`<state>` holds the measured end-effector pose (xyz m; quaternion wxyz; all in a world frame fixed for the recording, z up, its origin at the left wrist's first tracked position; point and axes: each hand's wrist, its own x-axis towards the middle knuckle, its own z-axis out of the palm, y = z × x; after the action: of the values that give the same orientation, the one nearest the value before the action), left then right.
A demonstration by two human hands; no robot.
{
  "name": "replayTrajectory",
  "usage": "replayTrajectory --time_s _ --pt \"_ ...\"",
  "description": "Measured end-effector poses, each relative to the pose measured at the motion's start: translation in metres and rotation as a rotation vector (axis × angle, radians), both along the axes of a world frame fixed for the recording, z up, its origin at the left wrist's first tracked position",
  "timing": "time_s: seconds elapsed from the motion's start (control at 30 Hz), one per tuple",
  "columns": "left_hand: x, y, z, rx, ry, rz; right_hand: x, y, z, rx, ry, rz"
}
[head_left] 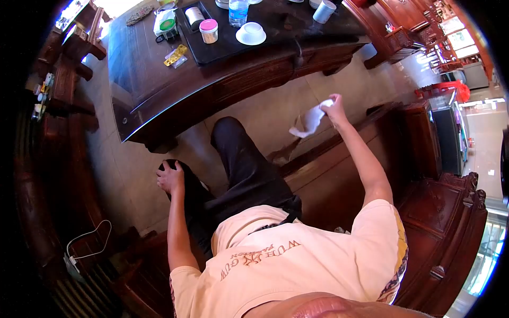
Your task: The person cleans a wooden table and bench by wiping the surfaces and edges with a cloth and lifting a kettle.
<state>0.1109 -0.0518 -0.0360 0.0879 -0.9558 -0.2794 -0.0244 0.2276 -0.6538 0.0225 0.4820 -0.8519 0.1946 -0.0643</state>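
Note:
Out to the right, above the wooden bench, my right hand (334,109) pinches one end of a thin white tissue (310,122). The tissue hangs down to the left over the tiled floor, apart from the table. My left hand (170,178) rests on my knee in dark trousers, its fingers spread and holding nothing.
The dark wooden table (159,93) ahead bears a pink-lidded jar (209,32), a green-lidded jar (168,27), a white bowl (251,34), a water bottle (238,14) and a yellow packet (175,55). A white cable (90,233) lies at lower left.

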Motion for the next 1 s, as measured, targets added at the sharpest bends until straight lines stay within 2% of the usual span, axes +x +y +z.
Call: replayTrajectory --time_s 0.07,0.17,0.27,0.33,0.4,0.47,0.6,0.63,0.67,0.73,0.83,0.93,0.97,1.0 --pt "-0.003 0.0 0.004 -0.007 0.032 0.0 0.026 -0.01 -0.02 -0.099 -0.128 -0.111" --pt "0.0 0.002 0.001 0.001 0.029 -0.01 0.062 -0.019 -0.018 0.181 -0.077 -0.156" --pt "-0.001 0.002 0.003 -0.037 0.063 0.016 0.106 -0.017 0.001 0.221 -0.115 -0.274" --pt "-0.001 0.005 0.001 -0.029 0.062 0.006 0.138 -0.016 0.024 0.13 -0.221 -0.17" --pt "-0.002 0.008 -0.003 0.03 0.028 -0.035 0.164 0.002 0.052 -0.289 -0.371 -0.28" --pt "-0.001 0.01 -0.009 0.047 0.01 -0.041 0.202 0.004 0.052 -0.277 -0.452 -0.394" --pt "0.004 0.002 0.0 0.074 0.043 -0.056 0.244 0.005 0.01 -0.462 -0.369 -0.053" --pt "0.003 0.002 -0.001 0.103 0.018 -0.081 0.248 0.001 -0.006 -0.605 -0.299 0.208" --pt "0.004 0.003 -0.003 0.132 -0.006 -0.108 0.249 0.008 -0.031 -0.915 -0.185 0.091" --pt "0.006 0.001 0.001 0.139 0.003 -0.116 0.248 0.005 -0.049 -0.953 -0.442 0.149" --pt "0.008 0.002 0.001 0.105 0.049 -0.093 0.247 -0.006 -0.04 -0.987 -0.515 0.347" --pt "0.01 -0.002 0.0 0.094 0.083 -0.092 0.243 0.021 0.002 -0.575 -0.035 0.077" --pt "0.01 0.0 0.002 0.104 0.089 -0.094 0.261 0.009 -0.011 -0.604 -0.016 -0.014" --pt "0.011 -0.002 0.006 0.105 0.106 -0.088 0.278 -0.006 -0.026 -0.669 -0.016 0.005"
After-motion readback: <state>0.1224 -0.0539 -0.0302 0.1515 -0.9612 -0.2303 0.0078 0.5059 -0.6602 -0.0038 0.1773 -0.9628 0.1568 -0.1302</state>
